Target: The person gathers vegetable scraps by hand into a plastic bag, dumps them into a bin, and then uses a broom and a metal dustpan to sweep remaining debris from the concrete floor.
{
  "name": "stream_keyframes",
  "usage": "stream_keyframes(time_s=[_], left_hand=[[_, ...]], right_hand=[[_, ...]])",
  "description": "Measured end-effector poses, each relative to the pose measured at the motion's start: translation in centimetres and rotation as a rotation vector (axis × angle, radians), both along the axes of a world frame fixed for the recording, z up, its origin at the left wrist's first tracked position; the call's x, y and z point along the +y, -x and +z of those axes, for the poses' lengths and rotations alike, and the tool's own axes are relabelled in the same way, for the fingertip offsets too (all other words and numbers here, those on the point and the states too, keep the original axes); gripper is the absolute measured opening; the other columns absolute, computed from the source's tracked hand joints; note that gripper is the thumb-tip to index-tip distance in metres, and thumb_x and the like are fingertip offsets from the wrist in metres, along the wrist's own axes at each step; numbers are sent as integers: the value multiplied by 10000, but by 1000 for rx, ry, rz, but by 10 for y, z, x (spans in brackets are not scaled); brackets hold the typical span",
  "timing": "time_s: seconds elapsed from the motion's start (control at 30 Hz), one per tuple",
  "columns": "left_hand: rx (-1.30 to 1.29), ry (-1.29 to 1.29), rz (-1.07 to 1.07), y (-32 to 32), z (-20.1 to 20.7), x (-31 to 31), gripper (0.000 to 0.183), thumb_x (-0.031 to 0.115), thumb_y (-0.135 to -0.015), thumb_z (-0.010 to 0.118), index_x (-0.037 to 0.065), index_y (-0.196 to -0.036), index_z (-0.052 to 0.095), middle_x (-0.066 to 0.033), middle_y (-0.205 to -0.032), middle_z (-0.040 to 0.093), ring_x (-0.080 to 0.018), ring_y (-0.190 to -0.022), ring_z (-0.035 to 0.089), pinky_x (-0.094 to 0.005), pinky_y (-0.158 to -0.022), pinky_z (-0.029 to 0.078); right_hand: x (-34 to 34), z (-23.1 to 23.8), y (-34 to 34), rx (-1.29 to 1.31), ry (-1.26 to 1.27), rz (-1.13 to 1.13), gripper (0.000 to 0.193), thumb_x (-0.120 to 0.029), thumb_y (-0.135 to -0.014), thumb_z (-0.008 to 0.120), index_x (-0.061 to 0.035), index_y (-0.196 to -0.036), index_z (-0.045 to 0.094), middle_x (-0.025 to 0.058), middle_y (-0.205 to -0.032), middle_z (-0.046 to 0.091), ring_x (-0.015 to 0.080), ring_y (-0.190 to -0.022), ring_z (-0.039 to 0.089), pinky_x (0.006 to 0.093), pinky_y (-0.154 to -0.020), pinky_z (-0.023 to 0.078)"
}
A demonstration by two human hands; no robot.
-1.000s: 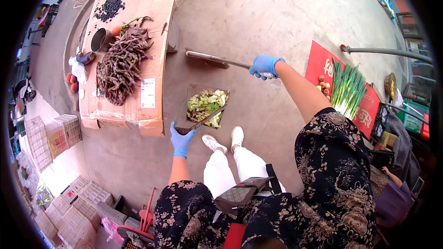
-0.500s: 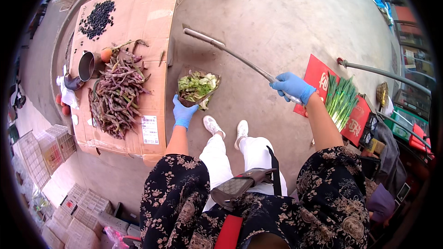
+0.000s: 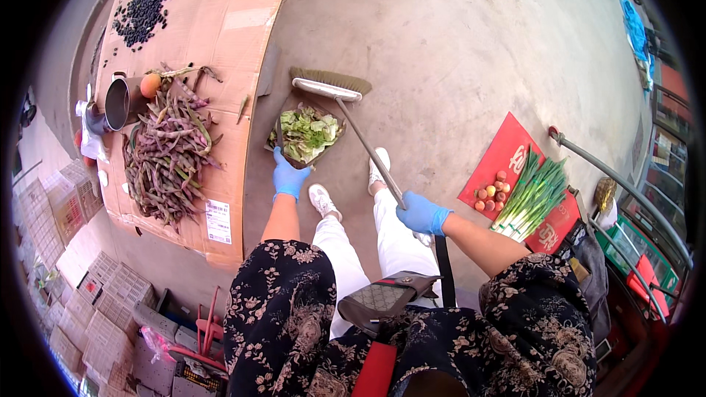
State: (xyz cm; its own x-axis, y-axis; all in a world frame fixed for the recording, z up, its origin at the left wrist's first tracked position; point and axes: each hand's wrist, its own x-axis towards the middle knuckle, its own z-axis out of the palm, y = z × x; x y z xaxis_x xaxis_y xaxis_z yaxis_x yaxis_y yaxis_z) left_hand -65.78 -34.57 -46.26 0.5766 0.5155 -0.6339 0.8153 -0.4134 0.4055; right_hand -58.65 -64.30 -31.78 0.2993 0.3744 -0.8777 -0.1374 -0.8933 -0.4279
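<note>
My left hand (image 3: 290, 176), in a blue glove, is closed on the handle of a dark dustpan (image 3: 335, 150) near the cardboard-topped table's edge. Green and pale leaf scraps (image 3: 307, 132) fill the pan. A broom (image 3: 365, 141) slants down toward my right hand (image 3: 423, 215), which is also gloved in blue and wrapped round its handle. At the far end, the broom's white head and brownish bristles lie just beyond the dustpan's far rim. Whether the bristles touch the pan I cannot tell.
On the cardboard-covered table (image 3: 234, 44) at left are purple bean pods (image 3: 170, 154), dark loose beans (image 3: 145, 11) and a metal pot (image 3: 118, 103). To my right, scallions (image 3: 533, 195) and small round fruit (image 3: 491, 192) rest on red sheets. A metal pole (image 3: 610, 176) runs beyond them.
My right hand has come down and closer to my body, bringing the broom head round beside the dustpan. My left hand still grips the pan. One foot has stepped forward.
</note>
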Motion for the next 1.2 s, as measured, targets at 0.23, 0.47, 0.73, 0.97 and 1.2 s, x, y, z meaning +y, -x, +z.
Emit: stream_keyframes(time_s=[0.23, 0.47, 0.73, 0.97, 1.2], left_hand=[[232, 24, 258, -4, -9, 15, 1018, 612, -574, 667, -130, -1199, 358, -295, -1098, 515, -380, -1032, 513, -391, -875, 417], [214, 107, 343, 21, 9, -13, 442, 344, -616, 596, -26, -855, 631, -228, -862, 622, -329, -840, 607, -372, -750, 461], [51, 189, 414, 84, 67, -44, 417, 343, -610, 623, -24, -808, 614, -200, -780, 624, -316, -760, 608, -357, -690, 461], [-7, 218, 603, 169, 54, -82, 417, 337, -633, 619, -30, -831, 605, -212, -802, 619, -320, -790, 607, -377, -704, 465], [-10, 206, 901, 258, 84, -122, 416, 341, -648, 608, -47, -797, 605, -187, -718, 622, -290, -700, 608, -380, -647, 461]], right_hand=[[-9, 54, -27, 657, -125, -392, 262, -264, -831, 542, -26, -773, 451, 24, -559, 467, 108, -397, 457, 264, -365, 389], [-21, 84, -17, 672, -142, -470, 282, -268, -833, 563, -46, -699, 453, 19, -507, 469, 113, -368, 460, 247, -315, 349], [-42, 180, -6, 544, -56, -347, 311, -245, -817, 573, -38, -627, 439, 29, -489, 440, 130, -363, 450, 254, -327, 341], [-48, 194, 1, 575, 24, 4, 311, -254, -808, 566, -3, -685, 430, 56, -556, 470, 140, -398, 469, 281, -388, 401], [-11, 200, 45, 533, 117, 270, 297, -248, -805, 548, 21, -793, 423, 47, -602, 475, 113, -433, 466, 268, -380, 392]])
